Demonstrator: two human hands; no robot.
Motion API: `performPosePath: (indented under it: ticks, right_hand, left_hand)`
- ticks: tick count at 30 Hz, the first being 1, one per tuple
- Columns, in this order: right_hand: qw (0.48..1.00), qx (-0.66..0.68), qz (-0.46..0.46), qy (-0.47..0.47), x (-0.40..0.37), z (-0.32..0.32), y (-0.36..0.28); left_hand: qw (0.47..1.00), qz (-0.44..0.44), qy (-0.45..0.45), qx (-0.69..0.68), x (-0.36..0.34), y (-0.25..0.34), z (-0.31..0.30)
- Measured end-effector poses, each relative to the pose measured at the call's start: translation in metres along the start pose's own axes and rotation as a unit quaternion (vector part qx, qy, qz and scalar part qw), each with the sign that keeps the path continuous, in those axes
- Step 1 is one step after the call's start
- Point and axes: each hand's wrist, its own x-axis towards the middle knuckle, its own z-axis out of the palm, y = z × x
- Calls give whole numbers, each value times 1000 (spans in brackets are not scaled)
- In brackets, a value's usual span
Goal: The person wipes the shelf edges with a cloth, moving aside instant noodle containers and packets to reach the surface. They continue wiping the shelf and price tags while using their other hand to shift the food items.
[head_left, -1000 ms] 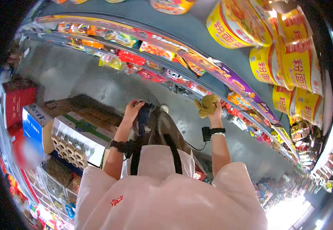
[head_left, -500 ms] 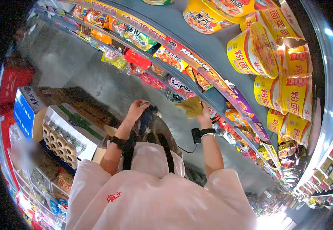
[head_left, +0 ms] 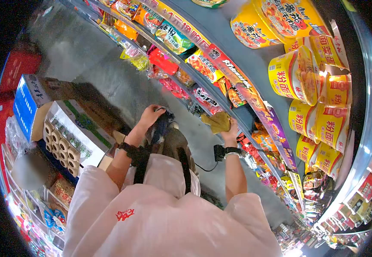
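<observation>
cloth (head_left: 217, 122) nearer shelf (head_left: 226, 70); left hand (head_left: 150, 115) on bag (head_left: 173, 143); grey floor (head_left: 108, 81)

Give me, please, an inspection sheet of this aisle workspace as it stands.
Surface: shelf edge with a price strip; the cloth is held at it.
Job's things: yellow cloth; dark bundle.
Clutter: open boxes on the floor, left.
Hands: right hand grips the cloth; left hand grips the bundle.
Cables: thin black cable from the right wrist device.
Surroundings: noodle bowls, snack packets, grey floor.
</observation>
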Motion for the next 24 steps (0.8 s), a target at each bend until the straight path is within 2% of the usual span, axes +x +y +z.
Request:
performPosePath:
  ticks: [3,6,9,13,15,18,20,24]
  right_hand:
    - [1000,6,23,-11,-3,6,2]
    - [1000,4,9,-3,-33,42,2]
    - [1000,-9,7,26,-27,35,0]
    - [998,-60,-13,9,-24,30,-5]
    - [999,-10,26,35,-24,28,-9]
    - [998,13,33,47,-20,23,-7]
    - [999,8,32,31,-15,12,-5]
    - [999,-40,-9,13,-34,27,-1]
  left_hand:
    - [1000,0,12,-10,-1,-8,-3]
    - [999,7,26,-19,-5,-12,-6]
    - [1000,2,8,-16,-8,-12,-10]
    - [1000,-6,16,-17,-4,-30,-9]
    - [1000,-12,7,-24,1,-35,-5]
    - [999,-29,-7,-23,4,-39,1]
    - [999,17,0,-31,12,-58,10]
    - [1000,11,-18,22,-2,-29,10]
